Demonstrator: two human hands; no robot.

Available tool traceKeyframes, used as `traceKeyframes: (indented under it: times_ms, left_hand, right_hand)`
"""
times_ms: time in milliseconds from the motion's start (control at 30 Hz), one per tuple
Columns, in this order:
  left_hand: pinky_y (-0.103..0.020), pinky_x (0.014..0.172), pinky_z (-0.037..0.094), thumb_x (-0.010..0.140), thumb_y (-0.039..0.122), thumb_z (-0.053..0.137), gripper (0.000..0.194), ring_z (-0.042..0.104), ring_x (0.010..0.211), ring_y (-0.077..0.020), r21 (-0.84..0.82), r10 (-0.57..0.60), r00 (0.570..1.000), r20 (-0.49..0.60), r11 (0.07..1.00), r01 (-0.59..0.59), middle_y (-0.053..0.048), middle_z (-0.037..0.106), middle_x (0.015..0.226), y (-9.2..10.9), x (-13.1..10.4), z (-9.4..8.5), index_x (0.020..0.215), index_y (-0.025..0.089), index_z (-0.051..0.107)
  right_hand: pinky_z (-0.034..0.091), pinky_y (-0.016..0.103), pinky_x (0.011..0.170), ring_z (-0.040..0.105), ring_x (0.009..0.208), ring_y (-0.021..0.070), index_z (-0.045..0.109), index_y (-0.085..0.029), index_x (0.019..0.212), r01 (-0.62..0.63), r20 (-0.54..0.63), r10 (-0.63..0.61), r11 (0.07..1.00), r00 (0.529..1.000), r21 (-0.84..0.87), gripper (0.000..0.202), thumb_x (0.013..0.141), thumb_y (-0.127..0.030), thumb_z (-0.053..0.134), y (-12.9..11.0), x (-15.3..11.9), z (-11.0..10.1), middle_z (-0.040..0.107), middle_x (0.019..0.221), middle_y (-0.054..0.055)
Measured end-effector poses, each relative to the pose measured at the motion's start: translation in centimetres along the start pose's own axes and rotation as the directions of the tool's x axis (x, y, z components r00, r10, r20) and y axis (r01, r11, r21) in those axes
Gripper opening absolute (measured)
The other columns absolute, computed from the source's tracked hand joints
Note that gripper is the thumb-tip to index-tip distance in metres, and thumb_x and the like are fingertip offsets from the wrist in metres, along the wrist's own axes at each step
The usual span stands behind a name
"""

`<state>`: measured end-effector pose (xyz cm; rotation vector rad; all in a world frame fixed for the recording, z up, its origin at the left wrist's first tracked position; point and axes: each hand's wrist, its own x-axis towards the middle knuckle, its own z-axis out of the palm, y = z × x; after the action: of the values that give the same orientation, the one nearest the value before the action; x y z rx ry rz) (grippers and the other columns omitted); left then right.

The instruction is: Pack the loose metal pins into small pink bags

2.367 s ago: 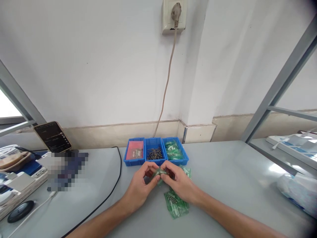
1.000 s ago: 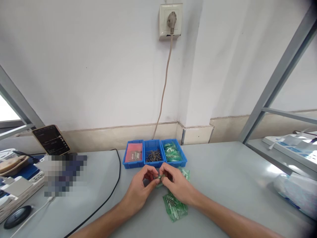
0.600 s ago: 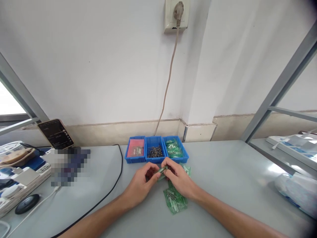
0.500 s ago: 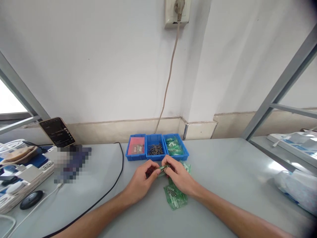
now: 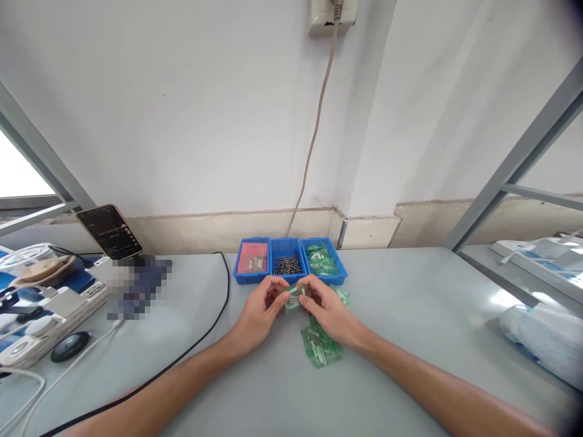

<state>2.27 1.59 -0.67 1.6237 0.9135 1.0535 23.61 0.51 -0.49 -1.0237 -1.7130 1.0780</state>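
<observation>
Between my two hands is a small green plastic bag with screws and pale pieces in it. My left hand pinches its left side with thumb and fingers, and my right hand grips the right side. Under and beside my right wrist, more filled green bags lie on the table. Just beyond my hands stand three blue bins: the left bin has a pink bag and small clear packets, the middle bin loose screws, the right bin green bags with pale pieces.
A black cable crosses the grey table at left. Farther left are a phone on a stand, a black mouse and power strips. A plastic package lies at right, near a metal frame post.
The green bag between my hands has turned flatter toward me, so the screws inside show more clearly. Both hands still hold it. The view has tilted slightly.
</observation>
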Motion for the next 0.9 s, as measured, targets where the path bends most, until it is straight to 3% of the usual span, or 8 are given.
traceKeyframes:
  times_ms: [100, 233, 367, 467, 600, 733, 833, 900]
  left_hand:
    - [-0.03, 0.073, 0.05, 0.106, 0.051, 0.059, 0.034, 0.059, 0.076, -0.0163, -0.059, 0.007, 1.0, -0.02, 0.998, -0.008, 0.0, 0.061, 0.09, 0.09, 0.01, 0.07, 0.122, 0.021, 0.057]
    - [-0.034, 0.083, 0.05, 0.099, 0.045, 0.073, 0.041, 0.063, 0.092, -0.0203, -0.019, 0.025, 1.0, 0.002, 1.0, -0.025, -0.005, 0.067, 0.104, 0.06, -0.11, -0.03, 0.128, 0.021, 0.056]
    - [-0.036, 0.087, 0.05, 0.101, 0.043, 0.071, 0.038, 0.063, 0.094, -0.0213, -0.007, 0.046, 0.999, 0.006, 0.999, -0.046, -0.007, 0.069, 0.109, -0.12, -0.15, -0.2, 0.128, 0.021, 0.056]
    - [-0.034, 0.084, 0.049, 0.101, 0.044, 0.072, 0.04, 0.061, 0.088, -0.0195, -0.013, 0.046, 0.999, 0.01, 0.999, -0.046, -0.004, 0.067, 0.1, -0.2, -0.11, -0.26, 0.13, 0.022, 0.055]
    - [-0.033, 0.081, 0.049, 0.104, 0.05, 0.066, 0.044, 0.059, 0.088, -0.0193, -0.028, 0.026, 0.998, 0.056, 0.999, -0.024, -0.005, 0.065, 0.103, -0.02, -0.13, -0.19, 0.135, 0.022, 0.052]
    - [-0.034, 0.085, 0.049, 0.102, 0.048, 0.069, 0.043, 0.058, 0.09, -0.0203, 0.001, 0.038, 0.997, 0.061, 0.999, -0.039, -0.004, 0.063, 0.099, 0.36, -0.26, -0.13, 0.133, 0.022, 0.054]
    - [-0.032, 0.082, 0.047, 0.105, 0.045, 0.065, 0.035, 0.056, 0.087, -0.0193, 0.04, 0.05, 0.998, 0.049, 0.998, -0.052, -0.003, 0.061, 0.098, 0.55, -0.37, -0.19, 0.131, 0.023, 0.056]
    - [-0.031, 0.078, 0.046, 0.106, 0.045, 0.063, 0.033, 0.054, 0.084, -0.0185, 0.047, 0.041, 0.998, 0.056, 0.998, -0.043, -0.001, 0.059, 0.094, 0.61, -0.42, -0.22, 0.131, 0.024, 0.056]
  right_hand:
    - [0.047, 0.033, 0.078, 0.056, 0.081, 0.019, 0.061, -0.028, 0.122, 0.01, -0.02, -0.009, 0.999, 1.0, 0.041, 0.016, 0.107, -0.031, 0.056, 0.14, -0.11, -0.03, 0.057, 0.089, -0.003]
    - [0.049, 0.033, 0.08, 0.058, 0.085, 0.0199, 0.061, -0.028, 0.125, 0.018, -0.024, -0.016, 0.997, 1.0, 0.077, 0.02, 0.106, -0.035, 0.06, 0.19, -0.24, -0.1, 0.06, 0.094, -0.001]
    - [0.044, 0.031, 0.076, 0.053, 0.082, 0.0183, 0.061, -0.026, 0.105, 0.016, 0.011, -0.017, 1.0, 1.0, 0.014, 0.009, 0.104, -0.034, 0.064, -0.16, -0.32, -0.09, 0.057, 0.09, -0.003]
    - [0.039, 0.029, 0.068, 0.047, 0.074, 0.0167, 0.054, -0.025, 0.088, 0.01, 0.015, -0.01, 1.0, 1.0, -0.02, 0.022, 0.106, -0.035, 0.061, -0.3, -0.35, -0.1, 0.049, 0.08, -0.005]
    - [0.04, 0.029, 0.067, 0.048, 0.073, 0.0168, 0.05, -0.025, 0.086, -0.003, -0.018, 0.003, 1.0, 1.0, 0.006, 0.026, 0.106, -0.038, 0.06, -0.02, -0.36, -0.16, 0.046, 0.079, -0.005]
    - [0.042, 0.03, 0.07, 0.05, 0.075, 0.0174, 0.052, -0.025, 0.09, 0.006, -0.015, -0.006, 1.0, 1.0, -0.011, 0.021, 0.106, -0.037, 0.06, -0.08, -0.49, -0.14, 0.049, 0.082, -0.004]
    - [0.046, 0.03, 0.075, 0.053, 0.081, 0.0185, 0.055, -0.027, 0.106, 0.023, -0.036, -0.024, 0.999, 0.999, -0.029, 0.01, 0.106, -0.035, 0.062, -0.34, -0.72, 0.02, 0.055, 0.09, -0.003]
    - [0.048, 0.031, 0.076, 0.056, 0.084, 0.0193, 0.052, -0.028, 0.115, 0.031, -0.077, -0.031, 1.0, 0.997, -0.008, 0.016, 0.106, -0.035, 0.062, -0.42, -0.88, 0.15, 0.057, 0.095, -0.002]
